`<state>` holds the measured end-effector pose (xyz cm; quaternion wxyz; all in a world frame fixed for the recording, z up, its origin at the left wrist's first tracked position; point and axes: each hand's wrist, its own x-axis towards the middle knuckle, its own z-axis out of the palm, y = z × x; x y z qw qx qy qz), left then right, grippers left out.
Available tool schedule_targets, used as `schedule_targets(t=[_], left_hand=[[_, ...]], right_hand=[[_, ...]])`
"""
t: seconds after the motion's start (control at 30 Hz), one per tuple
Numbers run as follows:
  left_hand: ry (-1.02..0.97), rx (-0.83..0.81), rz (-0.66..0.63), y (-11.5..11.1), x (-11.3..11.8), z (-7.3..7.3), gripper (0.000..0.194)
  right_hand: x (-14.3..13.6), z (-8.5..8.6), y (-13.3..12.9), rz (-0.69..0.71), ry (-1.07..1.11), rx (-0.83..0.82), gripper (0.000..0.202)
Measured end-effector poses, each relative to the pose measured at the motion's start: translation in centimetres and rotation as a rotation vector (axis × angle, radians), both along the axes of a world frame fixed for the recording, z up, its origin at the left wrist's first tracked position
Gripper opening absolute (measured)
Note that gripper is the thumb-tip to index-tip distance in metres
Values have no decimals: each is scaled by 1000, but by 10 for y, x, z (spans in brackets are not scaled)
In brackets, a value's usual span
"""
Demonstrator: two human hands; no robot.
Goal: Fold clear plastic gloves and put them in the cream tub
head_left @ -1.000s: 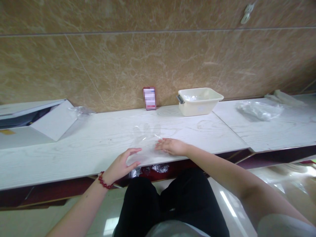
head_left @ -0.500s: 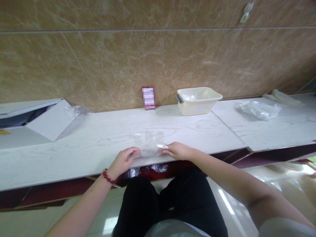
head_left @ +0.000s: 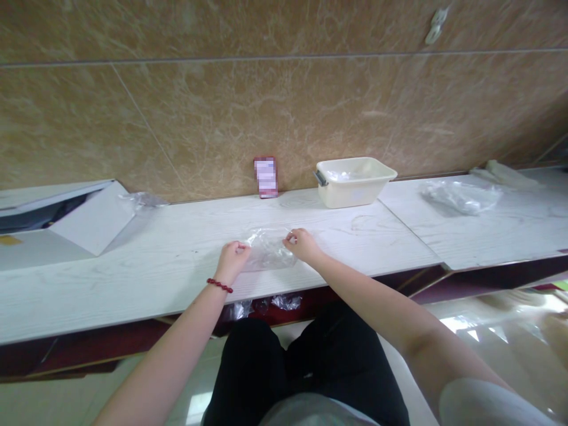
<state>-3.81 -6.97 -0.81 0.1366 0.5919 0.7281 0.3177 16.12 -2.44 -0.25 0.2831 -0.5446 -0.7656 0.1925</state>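
A clear plastic bag (head_left: pixel 270 251) lies spread on the white wood-grain tabletop (head_left: pixel 186 254) in front of me. My left hand (head_left: pixel 234 259), with a red bead bracelet at the wrist, pinches the bag's left side. At its upper right side my right hand (head_left: pixel 303 244) pinches it too, thumb against fingers. The film between the hands is creased and shiny. Whether anything is inside the bag cannot be made out.
Against the wall stand a phone-like card (head_left: pixel 266 177) and a cream plastic bin (head_left: pixel 357 188) holding clear plastic. A white box (head_left: pixel 95 219) is at the left, with crumpled film (head_left: pixel 146 200) beside it. More clear bags (head_left: pixel 464 196) lie at the right. Below, an open drawer holds plastic (head_left: pixel 286 302).
Both hands have moved away from me, up the table. The bag now lies flatter and wider, and my right hand has shifted from its near right part to its upper right.
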Motion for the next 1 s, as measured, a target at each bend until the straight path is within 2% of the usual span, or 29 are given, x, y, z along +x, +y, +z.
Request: schedule_targets(t=[0.13, 0.23, 0.33, 0.47, 0.6, 0.7, 0.77, 0.9, 1.0], left_hand=[[-107, -48, 126, 3, 4, 1, 25], [-223, -46, 137, 5, 6, -1, 24], [-310, -14, 140, 8, 6, -9, 23], [-405, 74, 129, 15, 3, -24, 30], [-488, 68, 9, 18, -2, -26, 46], [-400, -32, -34, 20, -4, -21, 38], [-324, -82, -33, 20, -5, -18, 33], [-220, -108, -20, 23, -7, -15, 38], [-109, -139, -38, 24, -8, -13, 41]], right_hand=[[-6, 2, 3, -16, 20, -23, 10], [-9, 1, 6, -13, 53, -36, 9], [-11, -5, 10, -27, 84, -45, 10], [-13, -19, 16, -72, 150, -36, 30], [-12, -26, 19, -70, 192, -47, 51], [-11, -25, 19, -39, 160, -51, 54], [-10, -22, 20, -14, 119, -57, 49], [-9, -15, 21, 27, -17, -67, 35], [-9, -10, 21, 82, -144, -62, 35]])
